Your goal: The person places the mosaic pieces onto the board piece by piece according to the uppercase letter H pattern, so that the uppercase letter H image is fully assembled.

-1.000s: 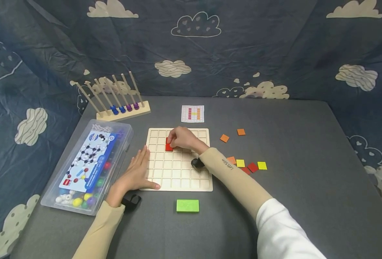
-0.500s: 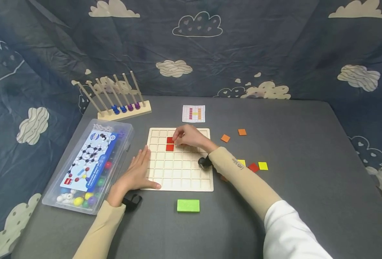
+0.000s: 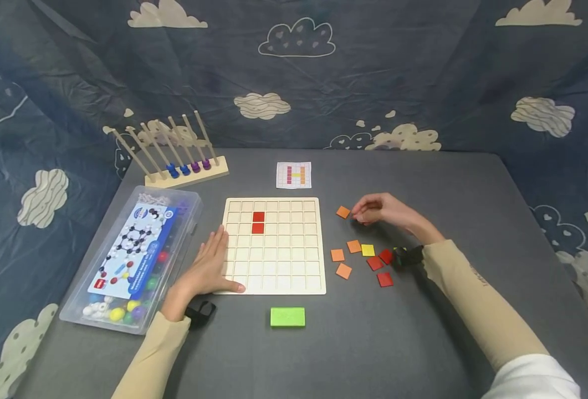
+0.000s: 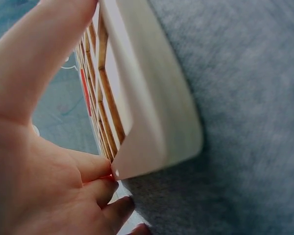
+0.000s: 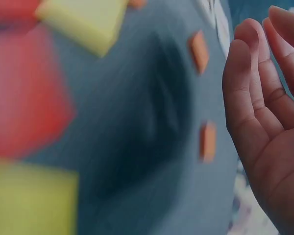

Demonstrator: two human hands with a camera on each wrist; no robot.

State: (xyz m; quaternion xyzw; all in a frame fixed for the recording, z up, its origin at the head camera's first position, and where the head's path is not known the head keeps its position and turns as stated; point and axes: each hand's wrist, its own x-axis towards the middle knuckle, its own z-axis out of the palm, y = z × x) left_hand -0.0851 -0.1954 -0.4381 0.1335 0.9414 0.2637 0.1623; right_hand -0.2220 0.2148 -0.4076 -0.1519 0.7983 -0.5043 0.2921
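An orange tile (image 3: 342,212) lies on the gray table (image 3: 338,354), right of the board (image 3: 289,269), just beyond the fingertips of a person's right hand (image 3: 384,210). Square, with no long axis, the tile sits askew to the board; it lies to the left of the fingers, and the right hand is clearly the nearer one. Those fingers are loosely bent, thumb apart, with nothing seen between them. A second orange tile (image 5: 208,142), visible from the right wrist, is probably masked by the hand from above. Closer to the person lie three more orange tiles (image 3: 343,270), loose red tiles (image 3: 385,279) and a yellow tile (image 3: 367,250). On the board, two red squares (image 3: 258,216) fill adjoining cells of one column at upper left. The left hand (image 3: 205,270) rests, fingers straight, along the board's left edge. Beyond the board lies a patterned card (image 3: 294,175); a green block (image 3: 287,317) sits on the near side.
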